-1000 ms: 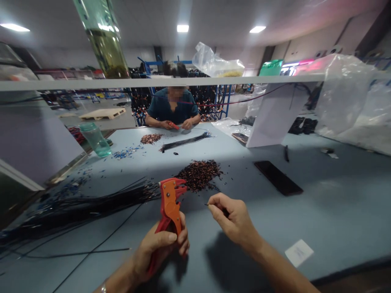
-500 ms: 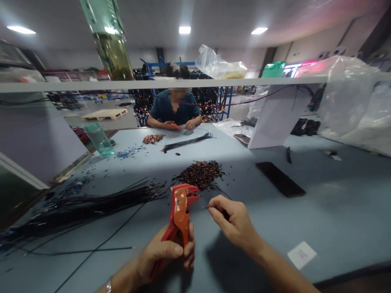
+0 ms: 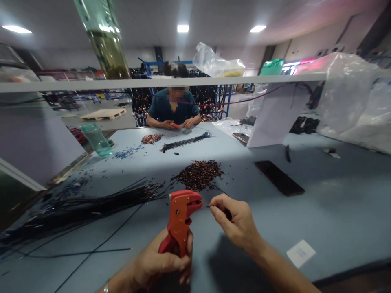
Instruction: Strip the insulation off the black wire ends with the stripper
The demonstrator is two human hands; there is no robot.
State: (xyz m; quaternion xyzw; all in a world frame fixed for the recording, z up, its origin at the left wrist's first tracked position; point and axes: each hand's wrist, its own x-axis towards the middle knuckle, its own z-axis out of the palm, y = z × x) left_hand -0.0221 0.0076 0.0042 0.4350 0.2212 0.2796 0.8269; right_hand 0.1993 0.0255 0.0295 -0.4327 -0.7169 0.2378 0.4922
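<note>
A red and orange wire stripper stands upright in my left hand, whose fingers wrap round its handles. Its jaws point right, toward my right hand. That hand pinches a thin black wire between thumb and forefinger, with a short end sticking out just beside the jaws, apart from them. Most of this wire is hidden by my hand. Just beyond the stripper lies a heap of short black and copper-coloured wire scraps. To the left, a bundle of long black wires spreads over the table.
A dark phone and a white paper square lie on the right. A green bottle stands at the left. Across the table a person works behind a copper scrap pile and wire bundle. A shelf spans above.
The wire stripper has turned slightly and its head sits a little lower, nearer the wire end. My right hand has barely moved and still pinches the wire.
</note>
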